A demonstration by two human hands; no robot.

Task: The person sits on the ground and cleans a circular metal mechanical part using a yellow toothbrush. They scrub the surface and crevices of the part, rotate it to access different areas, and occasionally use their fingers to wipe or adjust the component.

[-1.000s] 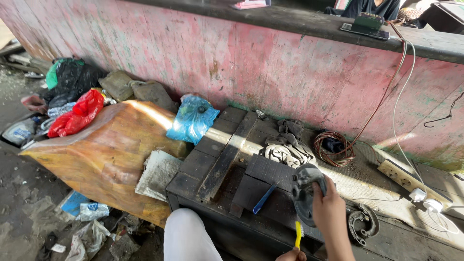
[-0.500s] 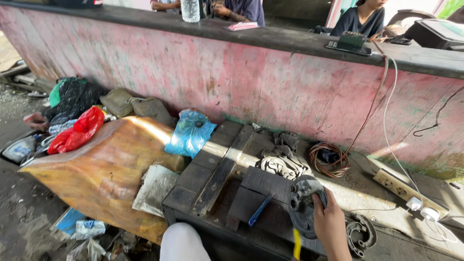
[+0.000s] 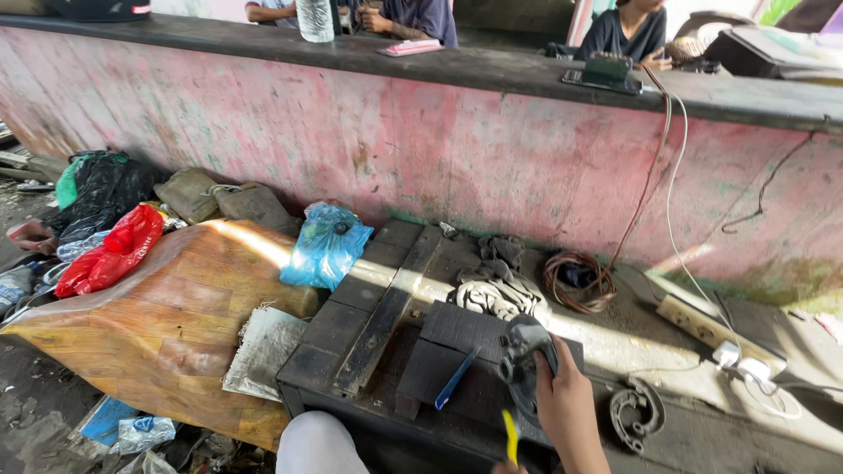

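Note:
My right hand (image 3: 569,402) grips a dark round metal part (image 3: 525,362) that stands on edge on a black wooden bench (image 3: 369,329). Just left of that wrist a yellow tool handle (image 3: 510,436) sticks up from the bottom edge. Only a sliver of my left hand (image 3: 502,469) shows beneath it, apparently holding it. A blue pen-like stick (image 3: 457,377) lies on a dark slab left of the metal part. My knee in white cloth (image 3: 316,446) is at the bottom.
A dirty rag (image 3: 493,285) and a wire coil (image 3: 575,281) lie beyond the part. A curved metal piece (image 3: 634,412) and a power strip (image 3: 702,323) lie right. A wooden slab (image 3: 167,307), blue bag (image 3: 327,246) and red bag (image 3: 114,250) are left. People sit behind the pink wall (image 3: 457,149).
The view has tilted up, so the wall top and the people behind it show more. My right hand stays on the round part; my left hand has slipped almost out of the frame.

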